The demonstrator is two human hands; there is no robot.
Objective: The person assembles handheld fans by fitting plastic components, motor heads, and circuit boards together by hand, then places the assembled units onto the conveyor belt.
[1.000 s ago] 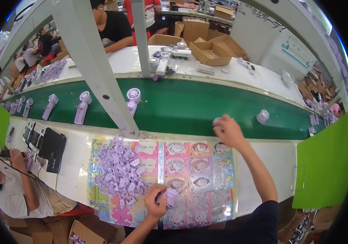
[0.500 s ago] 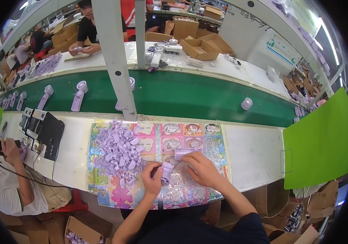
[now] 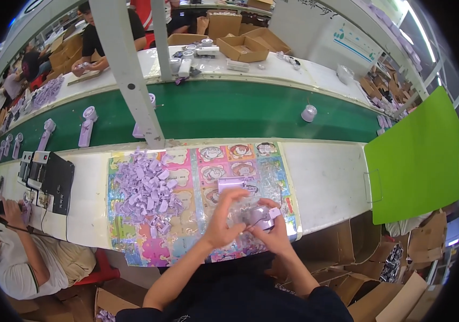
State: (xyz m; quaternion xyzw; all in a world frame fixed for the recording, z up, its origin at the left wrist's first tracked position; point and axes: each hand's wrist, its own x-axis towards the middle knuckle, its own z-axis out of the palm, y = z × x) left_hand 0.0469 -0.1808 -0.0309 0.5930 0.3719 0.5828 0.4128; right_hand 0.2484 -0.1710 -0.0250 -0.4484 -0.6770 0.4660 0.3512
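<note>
Right hand [image 3: 276, 233] grasps a greyish-lilac round part [image 3: 256, 216] above the patterned mat [image 3: 182, 244]; left hand [image 3: 223, 224], at the part's 9 o'clock, has fingers spread and curved, and whether its thumb touches cannot be told. From the part, a lilac tubular piece [image 3: 228, 184] lies near 11 o'clock, a lilac parts pile [image 3: 146, 185] between 9 and 10, the green conveyor [image 3: 240, 110] at 12.

White worktable [image 3: 328, 180], bright strip light [image 3: 421, 33]

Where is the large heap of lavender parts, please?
In the head view, the heap lies at left on the patterned mat, left of the left hand.
</note>
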